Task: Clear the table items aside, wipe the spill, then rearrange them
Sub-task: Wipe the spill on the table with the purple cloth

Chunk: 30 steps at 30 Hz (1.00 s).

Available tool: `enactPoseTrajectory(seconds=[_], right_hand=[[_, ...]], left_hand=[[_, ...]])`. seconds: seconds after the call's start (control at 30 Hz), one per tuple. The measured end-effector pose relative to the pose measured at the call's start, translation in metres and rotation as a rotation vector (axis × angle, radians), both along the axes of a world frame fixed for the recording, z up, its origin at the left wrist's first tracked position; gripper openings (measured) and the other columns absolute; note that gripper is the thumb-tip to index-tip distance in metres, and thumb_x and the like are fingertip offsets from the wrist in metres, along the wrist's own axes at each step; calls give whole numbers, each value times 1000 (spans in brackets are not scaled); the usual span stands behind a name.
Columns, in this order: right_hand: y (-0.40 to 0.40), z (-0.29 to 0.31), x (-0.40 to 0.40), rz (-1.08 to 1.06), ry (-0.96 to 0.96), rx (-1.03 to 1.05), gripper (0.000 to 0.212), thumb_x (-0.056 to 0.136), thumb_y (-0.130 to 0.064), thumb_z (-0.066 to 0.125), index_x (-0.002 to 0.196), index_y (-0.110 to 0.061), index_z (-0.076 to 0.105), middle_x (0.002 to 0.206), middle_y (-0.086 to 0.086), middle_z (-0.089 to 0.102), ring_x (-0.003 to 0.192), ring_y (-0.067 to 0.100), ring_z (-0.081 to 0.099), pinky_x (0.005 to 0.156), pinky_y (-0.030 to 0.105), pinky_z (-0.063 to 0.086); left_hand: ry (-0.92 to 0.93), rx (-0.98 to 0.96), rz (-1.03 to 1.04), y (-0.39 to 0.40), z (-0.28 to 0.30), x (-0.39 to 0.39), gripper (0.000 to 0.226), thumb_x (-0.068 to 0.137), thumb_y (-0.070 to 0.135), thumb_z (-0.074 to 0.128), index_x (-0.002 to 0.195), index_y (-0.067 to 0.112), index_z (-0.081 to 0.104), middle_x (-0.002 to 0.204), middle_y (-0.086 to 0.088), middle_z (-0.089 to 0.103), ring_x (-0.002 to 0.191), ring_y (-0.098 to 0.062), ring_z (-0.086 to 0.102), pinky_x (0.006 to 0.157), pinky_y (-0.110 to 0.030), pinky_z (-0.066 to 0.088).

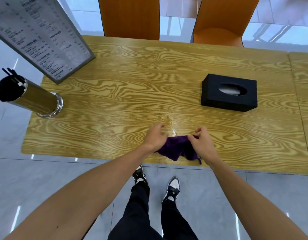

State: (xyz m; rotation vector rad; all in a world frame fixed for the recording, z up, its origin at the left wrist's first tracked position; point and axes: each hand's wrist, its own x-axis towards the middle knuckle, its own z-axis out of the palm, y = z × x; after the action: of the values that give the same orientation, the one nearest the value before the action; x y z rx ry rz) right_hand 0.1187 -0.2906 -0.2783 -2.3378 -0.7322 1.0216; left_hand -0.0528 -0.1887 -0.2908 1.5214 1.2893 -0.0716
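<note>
A crumpled purple cloth (pixel 177 148) lies on the wooden table (pixel 132 87) near its front edge. My right hand (pixel 200 141) pinches the cloth's upper right corner. My left hand (pixel 155 136) rests on the cloth's left side, fingers curled and partly spread. A wet, shiny spill (pixel 170 121) glistens just beyond the hands. A black tissue box (pixel 229 92) sits to the right. At the far left stand a metal straw holder (pixel 34 99) with dark straws and a tall framed menu stand (pixel 40 35).
Two orange chairs (pixel 130 16) stand behind the table's far edge. A second table (pixel 303 94) adjoins on the right. Grey tiled floor lies in front, with my legs and shoes close to the table edge.
</note>
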Motion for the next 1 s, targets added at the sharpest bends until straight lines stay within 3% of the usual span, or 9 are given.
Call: enactPoseTrajectory(seconds=[0.07, 0.17, 0.37, 0.5, 0.67, 0.77, 0.87, 0.93, 1.0], right_hand=[[0, -9, -8, 94, -132, 47, 26, 93, -28, 67, 114, -17, 55, 115, 3, 55, 103, 21, 56, 89, 39, 49], [-16, -24, -23, 340, -370, -67, 39, 93, -38, 65, 125, -17, 59, 124, 8, 50, 118, 28, 47, 97, 43, 46], [-53, -35, -54, 353, -488, -74, 35, 93, -28, 69, 122, -10, 62, 109, 17, 54, 100, 37, 52, 76, 47, 54], [-68, -32, -72, 344, -384, -55, 26, 93, -16, 67, 117, -9, 60, 102, 12, 49, 85, 35, 56, 67, 40, 50], [-72, -23, -95, 267, -194, -155, 24, 95, -19, 62, 118, -15, 56, 107, 4, 45, 82, 25, 53, 67, 31, 44], [-63, -13, -105, 265, -59, -251, 16, 87, -24, 63, 103, -22, 59, 103, 4, 56, 82, 22, 57, 67, 30, 44], [-43, -2, -105, 293, 84, -289, 2, 79, -19, 65, 81, -19, 64, 74, -5, 66, 61, 11, 58, 51, 22, 41], [-22, 8, -105, 307, 164, -295, 5, 78, -17, 66, 81, -14, 69, 66, -5, 67, 53, 11, 56, 45, 21, 38], [0, 16, -107, 269, 218, -268, 9, 80, -16, 68, 88, -18, 70, 77, -2, 72, 63, 13, 66, 51, 25, 47]], left_hand=[[39, 63, -65, 0, -4, 1, 56, 92, 34, 69, 143, 19, 52, 135, -10, 52, 126, -28, 52, 108, -44, 46], [116, 179, -195, -17, -14, -4, 39, 89, 28, 72, 127, 21, 66, 125, -3, 54, 123, -29, 50, 107, -46, 45], [157, 291, -217, -53, -13, -19, 26, 89, 20, 70, 116, 18, 71, 119, -4, 59, 108, -27, 61, 97, -42, 51], [152, 211, -188, -66, -13, -29, 27, 89, 13, 68, 116, 16, 69, 120, -2, 60, 109, -23, 59, 97, -38, 50], [128, 55, -131, -77, -16, -46, 20, 78, 7, 69, 94, 18, 71, 97, 1, 71, 92, -19, 67, 82, -33, 56], [155, -107, -115, -75, -13, -62, 16, 77, 5, 72, 90, 13, 67, 92, -2, 70, 87, -21, 66, 72, -31, 53], [150, -264, -78, -63, -7, -78, 19, 73, 14, 80, 82, 15, 63, 94, -4, 71, 92, -22, 67, 77, -34, 54], [132, -296, -21, -49, -2, -88, 20, 74, 14, 80, 75, 18, 60, 83, -1, 66, 83, -20, 64, 72, -31, 51], [80, -300, 94, -31, 8, -94, 18, 75, 13, 78, 73, 17, 61, 77, 0, 63, 76, -18, 61, 71, -34, 52]])
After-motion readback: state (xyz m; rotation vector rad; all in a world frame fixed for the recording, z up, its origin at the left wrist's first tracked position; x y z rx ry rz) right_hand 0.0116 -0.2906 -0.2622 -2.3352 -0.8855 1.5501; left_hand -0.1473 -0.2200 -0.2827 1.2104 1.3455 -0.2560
